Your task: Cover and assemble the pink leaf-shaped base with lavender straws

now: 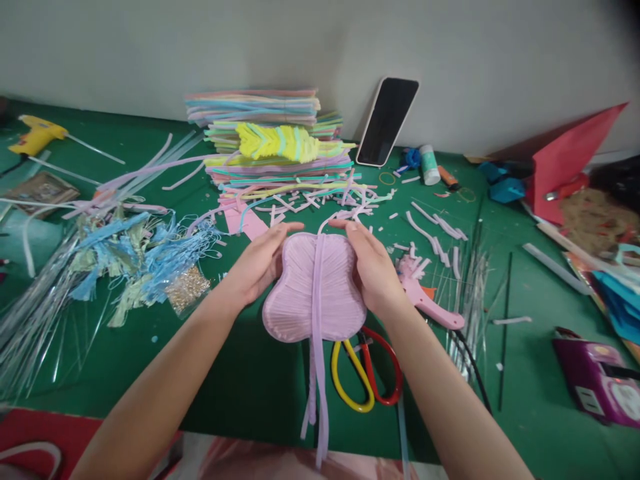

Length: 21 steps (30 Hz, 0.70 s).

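Between my two hands is a lilac, four-lobed pipe-cleaner fan (295,300), its flat face towards me and a thin handle hanging down. Long lilac pipe cleaners (317,373) run down over its middle, past its lower edge. My left hand (260,263) is closed around its left side, with the thumb near the top edge. Its right side is gripped by my right hand (374,267); some fingers are hidden behind it. Under the fan's lower right lie scissors with one yellow handle (370,399) and one red handle (399,373); their blades are hidden.
Pipe-cleaner bundles (250,107) and a leaning phone (389,120) stand at the back. Blue and green tassels (155,253) and a yellow glue gun (37,137) lie left. To the right are a pink glue gun (433,310), clear sticks and a purple box (595,380).
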Tool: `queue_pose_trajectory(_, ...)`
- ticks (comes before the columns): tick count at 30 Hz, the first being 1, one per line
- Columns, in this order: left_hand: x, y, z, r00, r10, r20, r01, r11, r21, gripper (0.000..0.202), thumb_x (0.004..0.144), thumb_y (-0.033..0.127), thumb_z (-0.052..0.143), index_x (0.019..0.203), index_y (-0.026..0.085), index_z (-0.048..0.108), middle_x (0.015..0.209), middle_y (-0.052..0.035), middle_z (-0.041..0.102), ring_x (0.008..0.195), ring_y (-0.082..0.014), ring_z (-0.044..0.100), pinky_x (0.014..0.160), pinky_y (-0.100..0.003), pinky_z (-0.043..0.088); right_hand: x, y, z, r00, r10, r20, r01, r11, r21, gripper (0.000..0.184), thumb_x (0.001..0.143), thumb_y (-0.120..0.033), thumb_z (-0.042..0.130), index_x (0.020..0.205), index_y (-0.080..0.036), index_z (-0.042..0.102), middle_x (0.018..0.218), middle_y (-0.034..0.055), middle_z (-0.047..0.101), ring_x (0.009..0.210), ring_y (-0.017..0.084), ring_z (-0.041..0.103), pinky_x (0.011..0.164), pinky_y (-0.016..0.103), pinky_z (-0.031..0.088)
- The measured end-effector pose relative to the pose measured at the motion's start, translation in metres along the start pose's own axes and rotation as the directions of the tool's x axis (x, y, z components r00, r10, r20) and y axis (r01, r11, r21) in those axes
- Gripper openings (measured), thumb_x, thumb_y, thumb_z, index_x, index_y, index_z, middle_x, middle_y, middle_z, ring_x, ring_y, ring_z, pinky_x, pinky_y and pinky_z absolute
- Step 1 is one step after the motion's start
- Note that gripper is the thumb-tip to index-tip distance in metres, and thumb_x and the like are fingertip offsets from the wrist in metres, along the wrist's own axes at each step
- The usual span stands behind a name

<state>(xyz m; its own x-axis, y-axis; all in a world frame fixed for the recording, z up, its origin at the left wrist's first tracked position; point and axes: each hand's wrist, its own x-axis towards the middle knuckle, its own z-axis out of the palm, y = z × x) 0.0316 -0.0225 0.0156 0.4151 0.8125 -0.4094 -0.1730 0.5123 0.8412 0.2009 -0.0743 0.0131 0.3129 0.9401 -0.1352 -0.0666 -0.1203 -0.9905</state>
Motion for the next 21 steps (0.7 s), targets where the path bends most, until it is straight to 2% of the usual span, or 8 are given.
queue_pose_trajectory(2,-0.005,-0.004,0.003,0.987,-0.105,0.119,0.114,0.991,-0.066,0.039,0.081,0.053,0.062,0.095,0.017,0.069,0.09,-0.0085,0.072,0.083,-0.0214,0.067,0.07,-0.029,0.053,0.001,0.001,0.001,0.992,-0.099,-0.077,0.094,0.994,-0.063,0.018,0.087,-0.04,0.053,0.093,-0.027,0.064,0.105,-0.0021,0.065,0.099,0.016,0.058,0.088,0.033,0.042)
queue_pose_trajectory(4,-0.009,-0.008,0.005,0.97,-0.166,0.177,0.174,0.984,-0.032,0.043,0.077,0.056,0.067,0.091,0.015,0.07,0.088,-0.01,0.073,0.084,-0.024,0.068,0.072,-0.032,0.054,0.001,0.003,0.0,0.979,-0.153,-0.136,0.142,0.986,-0.084,0.015,0.089,-0.038,0.051,0.092,-0.025,0.058,0.096,-0.0007,0.067,0.089,0.015,0.06,0.08,0.032,0.045)
queue_pose_trajectory(7,-0.015,-0.008,0.008,0.976,-0.154,0.152,0.152,0.988,0.027,0.04,0.069,0.043,0.079,0.094,0.014,0.069,0.086,-0.0093,0.074,0.082,-0.0241,0.069,0.073,-0.032,0.054,-0.003,0.003,-0.004,0.941,-0.257,-0.221,0.222,0.96,-0.171,0.02,0.094,-0.041,0.044,0.09,-0.023,0.052,0.093,0.0028,0.067,0.082,0.016,0.062,0.069,0.032,0.048)
queue_pose_trajectory(10,-0.018,-0.005,0.012,0.987,-0.105,0.117,0.106,0.994,0.005,0.04,0.066,0.034,0.083,0.097,0.014,0.068,0.092,-0.0086,0.074,0.086,-0.0242,0.069,0.076,-0.033,0.054,-0.017,-0.001,-0.01,0.858,-0.43,-0.281,0.292,0.859,-0.421,0.021,0.097,-0.039,0.04,0.09,-0.022,0.051,0.092,0.0042,0.067,0.083,0.016,0.063,0.071,0.033,0.048)
queue_pose_trajectory(12,-0.02,-0.004,0.015,0.995,-0.07,0.064,0.071,0.997,-0.012,0.041,0.064,0.032,0.084,0.097,0.014,0.068,0.096,-0.0084,0.074,0.088,-0.0241,0.069,0.076,-0.033,0.054,-0.03,-0.006,-0.01,0.818,-0.514,-0.256,0.306,0.768,-0.563,0.019,0.097,-0.035,0.04,0.091,-0.022,0.052,0.09,0.0042,0.066,0.084,0.016,0.062,0.075,0.035,0.047)
queue_pose_trajectory(16,-0.022,-0.006,0.022,0.997,0.03,-0.075,-0.03,1.0,-0.001,0.036,0.065,0.031,0.083,0.093,0.014,0.069,0.093,-0.0069,0.074,0.082,-0.0199,0.068,0.073,-0.029,0.053,-0.053,-0.013,0.001,0.815,-0.571,-0.1,0.359,0.633,-0.686,0.012,0.092,-0.028,0.05,0.089,-0.022,0.06,0.1,0.0075,0.064,0.101,0.021,0.059,0.088,0.042,0.045)
queue_pose_trajectory(18,-0.023,-0.007,0.025,0.991,0.083,-0.105,-0.082,0.997,0.01,0.033,0.066,0.031,0.083,0.09,0.014,0.07,0.09,-0.0056,0.074,0.077,-0.0174,0.066,0.071,-0.027,0.052,-0.059,-0.014,0.009,0.808,-0.585,-0.068,0.379,0.605,-0.7,0.007,0.085,-0.027,0.059,0.088,-0.022,0.064,0.107,0.0088,0.061,0.108,0.024,0.056,0.093,0.046,0.043)
queue_pose_trajectory(21,-0.025,-0.007,0.027,0.988,0.111,-0.109,-0.112,0.994,0.003,0.031,0.065,0.03,0.083,0.089,0.014,0.071,0.087,-0.004,0.073,0.076,-0.0166,0.065,0.07,-0.026,0.051,-0.063,-0.013,0.017,0.792,-0.601,-0.106,0.363,0.603,-0.71,0.007,0.079,-0.027,0.067,0.084,-0.022,0.066,0.111,0.0088,0.057,0.111,0.026,0.054,0.095,0.049,0.041)
